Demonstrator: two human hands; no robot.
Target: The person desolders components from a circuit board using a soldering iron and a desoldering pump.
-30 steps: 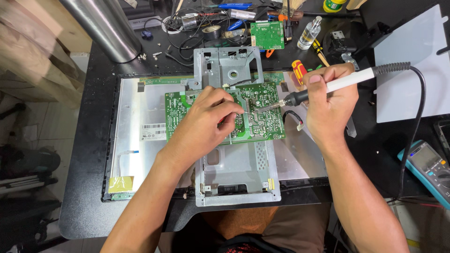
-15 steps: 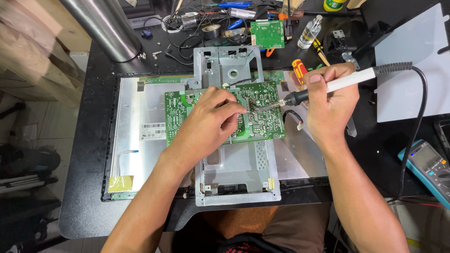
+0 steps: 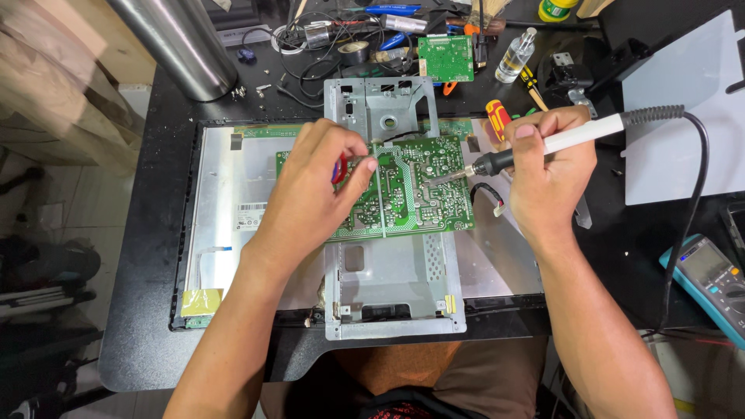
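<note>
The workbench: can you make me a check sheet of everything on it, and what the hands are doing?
Surface: black workbench, a monitor back panel lying flat on it.
Job's things: green circuit board on a metal bracket; soldering iron tip touching the board.
Clutter: small green board, clear bottle, red-handled screwdriver, tape roll, multimeter.
Fingers: left hand pinching a red-handled tool on the board; right hand gripping the iron.
Cables: iron's black cord; tangled wires at the far edge.
Surroundings: metal duct, tiled floor.
</note>
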